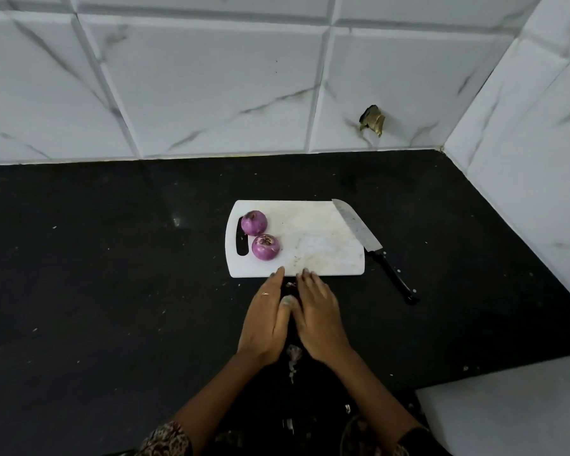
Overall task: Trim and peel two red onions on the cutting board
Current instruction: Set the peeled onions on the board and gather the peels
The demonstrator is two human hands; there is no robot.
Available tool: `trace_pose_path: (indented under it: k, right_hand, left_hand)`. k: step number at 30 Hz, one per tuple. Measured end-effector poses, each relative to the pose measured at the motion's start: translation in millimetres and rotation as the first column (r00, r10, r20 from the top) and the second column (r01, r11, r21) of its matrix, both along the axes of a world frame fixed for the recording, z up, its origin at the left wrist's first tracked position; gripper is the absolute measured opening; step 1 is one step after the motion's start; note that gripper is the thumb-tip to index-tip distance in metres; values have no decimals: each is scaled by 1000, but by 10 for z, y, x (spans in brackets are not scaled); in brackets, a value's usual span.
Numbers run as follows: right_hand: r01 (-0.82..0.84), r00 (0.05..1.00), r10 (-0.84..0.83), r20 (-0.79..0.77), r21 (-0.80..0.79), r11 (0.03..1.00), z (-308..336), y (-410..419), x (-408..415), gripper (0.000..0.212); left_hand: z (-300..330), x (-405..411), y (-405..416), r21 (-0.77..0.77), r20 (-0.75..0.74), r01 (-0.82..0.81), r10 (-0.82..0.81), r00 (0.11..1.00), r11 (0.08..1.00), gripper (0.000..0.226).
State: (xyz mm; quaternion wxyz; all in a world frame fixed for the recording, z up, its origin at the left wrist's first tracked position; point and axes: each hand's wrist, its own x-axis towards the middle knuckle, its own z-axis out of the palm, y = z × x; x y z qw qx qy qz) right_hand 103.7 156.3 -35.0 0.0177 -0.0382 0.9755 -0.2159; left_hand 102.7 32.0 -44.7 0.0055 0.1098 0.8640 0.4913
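Observation:
Two peeled red onions sit on the left part of the white cutting board (310, 245): one onion (254, 222) further back by the handle slot, the other onion (266, 247) nearer me with its cut end up. A knife (359, 230) lies with its blade over the board's right edge and its black handle on the counter. My left hand (267, 319) and my right hand (320, 319) lie side by side on the counter just in front of the board, fingers straight, edges together around dark onion skins (290, 285). More skins (293, 353) show between my wrists.
The black counter (112, 274) carries small scattered flecks. White marble-look tiles rise behind and to the right. A brownish broken spot (372, 120) marks the back wall. A white surface (507, 419) fills the lower right corner.

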Motion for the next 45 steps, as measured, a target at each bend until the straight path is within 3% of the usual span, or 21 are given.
trace_pose_path:
  k: [3,5,7,9,11,13,16,18,20,23,26,29,31,33,36,38,40,41,42,43,45]
  right_hand:
    - [-233,972,223,72,190,954,-55,-58,75,63]
    - [-237,969,240,62,-53,970,34,-47,217,59]
    - [-27,998,45,35,-406,914,120,38,382,58]
    - [196,958,-274,-79,-515,835,134,198,516,49]
    - [391,857,-495,-143,-446,805,65,350,636,46]
    - [505,837,-542,-71,-279,817,-49,399,773,62]
    - [447,893,-446,61,3,895,-170,220,946,76]
    - [341,937,-341,79,11,940,-176,72,964,62]
    - [246,969,-242,58,-89,965,-187,-20,925,57]
    - [271,954,-299,4,-436,858,-84,39,787,54]
    - [362,914,-406,19,-492,791,-5,260,604,59]
    - [345,938,-341,56,-139,928,-40,467,380,74]
    - [214,974,-218,66,58,975,-72,461,285,92]
    - [45,996,-51,75,83,996,-56,366,241,104]
    - [-179,979,185,82,-78,981,-19,220,320,97]
    - [-204,962,253,101,-346,916,-7,179,454,73]
    - [107,980,51,193,-722,683,40,229,579,53]
    - [238,971,-117,208,-800,551,44,306,565,46]
    - [308,944,-266,193,-802,512,68,395,526,40]
    - [330,927,-350,134,-734,593,103,475,469,38]
    - [256,959,-282,18,-473,843,117,541,360,46]
  left_hand:
    - [-15,-21,9,2,21,20,-20,1000,1000,66]
    - [-44,-7,-28,24,63,39,-40,997,999,64]
    - [-53,2,-70,49,111,46,-51,993,998,69]
    - [-39,4,-82,74,138,33,-43,989,997,72]
    - [-2,50,-58,68,134,43,-52,990,997,70]
    - [-2,166,7,28,127,91,-94,987,995,67]
    - [1,419,203,65,149,189,-197,969,980,60]
    - [51,544,334,280,218,216,-281,935,935,58]
    - [143,557,399,506,274,87,-256,927,858,59]
    - [365,471,325,616,327,-267,68,942,741,54]
    - [545,484,46,532,448,-497,271,852,685,42]
    - [591,669,-160,465,661,-419,9,750,780,50]
    - [511,839,-186,485,775,-312,-236,586,817,57]
    - [415,1001,-151,514,823,-212,-408,396,831,53]
    - [211,1152,-52,513,857,-149,-495,143,845,46]
    - [86,1187,-14,545,835,-212,-549,44,812,48]
    - [-25,1193,25,571,806,-313,-591,39,759,52]
    - [-65,1186,50,576,799,-356,-600,50,736,53]
    - [-114,1192,82,577,791,-394,-609,53,716,53]
    - [-166,1204,112,571,787,-428,-615,43,701,54]
    - [-245,1223,154,557,782,-490,-622,37,671,55]
